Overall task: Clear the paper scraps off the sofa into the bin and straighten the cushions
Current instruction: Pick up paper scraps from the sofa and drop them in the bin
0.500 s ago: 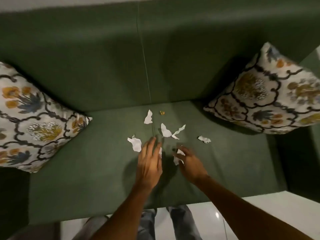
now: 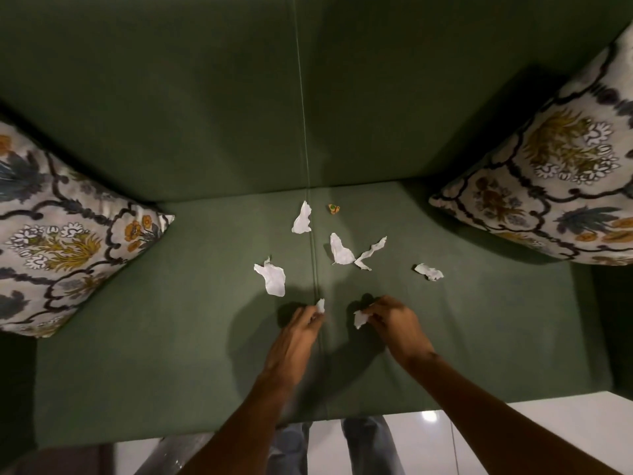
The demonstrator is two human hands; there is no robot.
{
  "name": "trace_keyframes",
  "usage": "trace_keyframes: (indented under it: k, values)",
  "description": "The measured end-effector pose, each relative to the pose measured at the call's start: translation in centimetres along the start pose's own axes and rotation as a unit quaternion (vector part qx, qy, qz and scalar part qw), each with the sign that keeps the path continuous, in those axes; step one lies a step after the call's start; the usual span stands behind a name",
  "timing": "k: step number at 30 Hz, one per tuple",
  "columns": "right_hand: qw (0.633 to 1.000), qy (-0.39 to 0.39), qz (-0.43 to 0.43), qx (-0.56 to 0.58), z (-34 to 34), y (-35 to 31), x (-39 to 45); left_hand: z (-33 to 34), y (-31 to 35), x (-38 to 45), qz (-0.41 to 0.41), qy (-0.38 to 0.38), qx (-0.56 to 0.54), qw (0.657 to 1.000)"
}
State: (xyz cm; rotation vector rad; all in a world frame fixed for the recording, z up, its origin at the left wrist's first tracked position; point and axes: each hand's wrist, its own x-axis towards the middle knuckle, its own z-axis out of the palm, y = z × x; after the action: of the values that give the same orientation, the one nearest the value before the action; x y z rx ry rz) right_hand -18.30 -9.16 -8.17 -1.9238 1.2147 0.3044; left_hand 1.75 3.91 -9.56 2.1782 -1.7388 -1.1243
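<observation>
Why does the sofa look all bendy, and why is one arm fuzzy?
Head view: the wide lens bows the sofa and stretches both cushions at the edges; the left hand and its forearm smear with motion; dark shadows lie beside both hands on the seat; a lamp glares off the floor.

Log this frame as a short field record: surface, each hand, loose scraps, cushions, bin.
surface: green sofa seat
left hand: pinching a small paper scrap
right hand: pinching a paper scrap
loose white scraps on seat: five, e.g. largest scrap
other litter: small orange wrapper bit
cushions: left floral cushion, right floral cushion, both leaning at sofa ends
bin: not in view
</observation>
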Motion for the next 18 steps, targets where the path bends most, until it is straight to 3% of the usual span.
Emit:
trace_keyframes:
  k: [5,10,14,18]
  values:
    - [0.995,0.099,-0.028,0.008,-1.3,-1.0,0.9,-3.3,-1.1,1.8,-0.038,0.061,-0.056,0.996]
    - [0.989,0.126,-0.063,-0.045,-2.9,-2.1,4.0,-7.0,-1.9,2.6,-0.036,0.219,-0.009,0.975]
    - [0.991,0.081,-0.062,-0.092,-4.2,-2.1,6.4,-6.9,-2.3,2.9,-0.088,0.195,0.01,0.977]
    - [0.992,0.054,-0.061,-0.097,-4.0,-1.7,6.3,-5.5,-2.9,2.4,-0.11,0.202,-0.047,0.972]
